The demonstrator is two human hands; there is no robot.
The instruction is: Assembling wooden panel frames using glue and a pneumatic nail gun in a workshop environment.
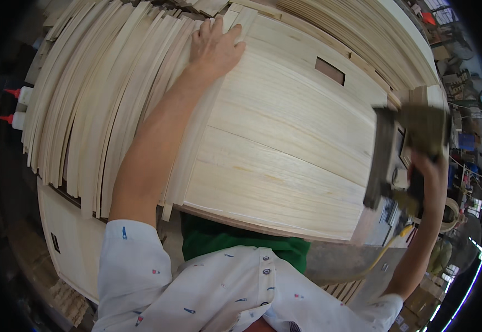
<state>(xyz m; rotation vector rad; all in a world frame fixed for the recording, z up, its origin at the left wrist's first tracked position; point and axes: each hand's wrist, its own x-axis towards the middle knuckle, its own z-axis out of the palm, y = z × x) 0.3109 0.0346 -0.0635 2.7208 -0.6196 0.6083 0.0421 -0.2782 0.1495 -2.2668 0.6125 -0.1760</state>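
My left hand [216,47] rests at the far left corner of a pale wooden panel [285,127]. Its fingers are spread over a narrow wood strip [201,146] along the panel's left edge. On the right, my right hand [428,169] is wrapped round the handle of a pneumatic nail gun [421,130], slightly blurred by motion. The gun's long dark magazine [381,157] passes over the panel's right edge. A yellow hose [387,249] runs beneath my right arm toward the gun. Near the panel's far edge is a rectangular cutout [330,71].
Several long wooden strips [94,99] lie stacked to the left. Two white glue bottles with red tips [17,120] sit beyond them. More boards [357,33] are piled at the far side. Another panel [77,243] stands low at left, and a cluttered workshop fills the right.
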